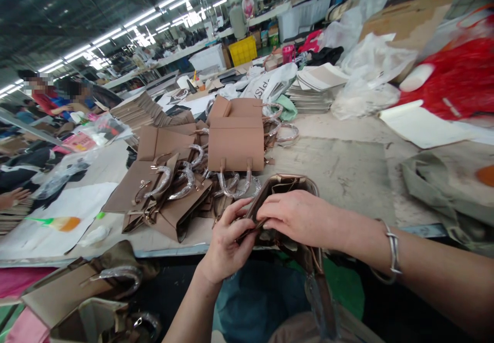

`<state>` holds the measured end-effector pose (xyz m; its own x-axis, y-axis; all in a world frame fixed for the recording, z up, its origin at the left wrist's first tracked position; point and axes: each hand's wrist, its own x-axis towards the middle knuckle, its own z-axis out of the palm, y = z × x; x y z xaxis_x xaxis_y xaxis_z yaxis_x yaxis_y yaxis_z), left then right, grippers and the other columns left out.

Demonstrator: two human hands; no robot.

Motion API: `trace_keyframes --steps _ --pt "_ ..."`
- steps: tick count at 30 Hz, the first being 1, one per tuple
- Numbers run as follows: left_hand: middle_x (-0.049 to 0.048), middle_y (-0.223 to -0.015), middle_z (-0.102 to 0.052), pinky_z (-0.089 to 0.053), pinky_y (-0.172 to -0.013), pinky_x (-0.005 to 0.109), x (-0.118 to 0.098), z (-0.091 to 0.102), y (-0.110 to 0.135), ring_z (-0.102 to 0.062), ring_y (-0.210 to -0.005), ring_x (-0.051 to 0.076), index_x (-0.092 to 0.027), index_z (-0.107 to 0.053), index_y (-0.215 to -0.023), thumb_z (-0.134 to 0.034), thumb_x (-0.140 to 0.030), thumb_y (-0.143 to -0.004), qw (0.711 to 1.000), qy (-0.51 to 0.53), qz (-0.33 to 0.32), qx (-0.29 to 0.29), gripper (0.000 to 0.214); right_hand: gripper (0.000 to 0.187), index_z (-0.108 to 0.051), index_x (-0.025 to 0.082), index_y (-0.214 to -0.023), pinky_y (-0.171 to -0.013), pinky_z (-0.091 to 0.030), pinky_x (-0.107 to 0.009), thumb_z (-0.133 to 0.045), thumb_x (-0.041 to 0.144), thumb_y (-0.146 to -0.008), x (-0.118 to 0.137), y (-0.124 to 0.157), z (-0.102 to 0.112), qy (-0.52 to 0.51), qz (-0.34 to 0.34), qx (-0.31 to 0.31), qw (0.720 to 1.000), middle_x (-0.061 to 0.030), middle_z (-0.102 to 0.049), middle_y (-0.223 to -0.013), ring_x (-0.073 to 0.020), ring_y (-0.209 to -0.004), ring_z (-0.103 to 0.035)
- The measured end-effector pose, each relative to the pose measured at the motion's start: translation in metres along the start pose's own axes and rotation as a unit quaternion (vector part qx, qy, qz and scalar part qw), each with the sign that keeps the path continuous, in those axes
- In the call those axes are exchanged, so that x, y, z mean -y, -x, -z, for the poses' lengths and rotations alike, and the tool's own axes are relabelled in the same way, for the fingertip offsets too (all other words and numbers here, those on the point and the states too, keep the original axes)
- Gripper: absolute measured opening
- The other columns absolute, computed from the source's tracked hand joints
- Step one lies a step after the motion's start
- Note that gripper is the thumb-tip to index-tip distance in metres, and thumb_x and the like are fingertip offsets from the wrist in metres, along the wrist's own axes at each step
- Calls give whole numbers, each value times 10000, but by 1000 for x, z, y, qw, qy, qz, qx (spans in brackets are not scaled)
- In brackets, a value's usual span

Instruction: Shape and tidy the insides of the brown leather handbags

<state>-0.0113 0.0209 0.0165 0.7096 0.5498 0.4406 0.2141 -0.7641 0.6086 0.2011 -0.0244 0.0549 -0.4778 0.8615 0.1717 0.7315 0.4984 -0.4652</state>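
A brown handbag [276,184] is tilted open over the table's front edge, its mouth facing up. With fingers curled round the bag's left rim, my left hand [233,235] grips it. My right hand [295,217] pinches the same rim from the inside, its wrist crossing over the opening. Below my right hand a plastic-wrapped handle [324,299] hangs down from the bag. The bag's interior is mostly hidden by my hands. Just beyond it lies a pile of similar brown handbags [236,142] with wrapped handles.
More handbags [64,286] sit low at the front left. Stacked brown panels [141,111] and pale sheets [314,93] stand farther back. A glue bottle [65,223] lies on white paper at left. At right are a red bag [455,75] and grey-green cloth [436,193]. Other people work at far left.
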Motion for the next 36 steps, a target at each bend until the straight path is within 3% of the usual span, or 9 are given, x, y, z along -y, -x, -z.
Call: trace_keyframes --steps 9,21,26,32,36 --pt "102 -1204 -538 -520 -845 305 0 -2 1 -598 -1018 187 -195 -599 -940 -586 -63 -783 999 -31 15 -22 206 142 -621 212 -911 -592 -326 -272 -486 171 -897 -1 0 2 59 39 -13 997 -9 -615 -818 -152 -699 -555" --pt "98 -1181 -555 -510 -871 324 -1 -4 4 -584 -1051 199 -198 -593 -976 -605 -77 -771 997 -62 12 -38 238 171 -651 174 -932 -646 -376 -272 -527 101 -839 -3 -1 -1 76 53 7 996 -35 -628 -846 -163 -764 -568" --pt "96 -1179 -558 -508 -875 329 0 -5 4 -586 -1042 198 -198 -596 -962 -612 -72 -769 997 -62 15 -39 231 176 -657 178 -898 -631 -381 -266 -527 92 -818 -5 -3 -4 73 36 16 997 -36 -622 -848 -157 -746 -573" --pt "91 -1165 -558 -507 -868 319 1 -5 6 -588 -1030 191 -199 -597 -965 -608 -75 -774 997 -64 16 -43 228 187 -608 191 -1022 -682 -395 -275 -508 145 -871 -3 -1 0 48 3 -8 999 -34 -636 -909 -168 -808 -583" --pt "82 -1157 -564 -501 -868 308 1 -5 6 -588 -1023 181 -203 -602 -976 -613 -67 -771 997 -62 19 -37 247 114 -607 197 -947 -682 -388 -275 -541 161 -861 -2 1 4 40 -2 -8 999 -20 -637 -886 -165 -791 -580"
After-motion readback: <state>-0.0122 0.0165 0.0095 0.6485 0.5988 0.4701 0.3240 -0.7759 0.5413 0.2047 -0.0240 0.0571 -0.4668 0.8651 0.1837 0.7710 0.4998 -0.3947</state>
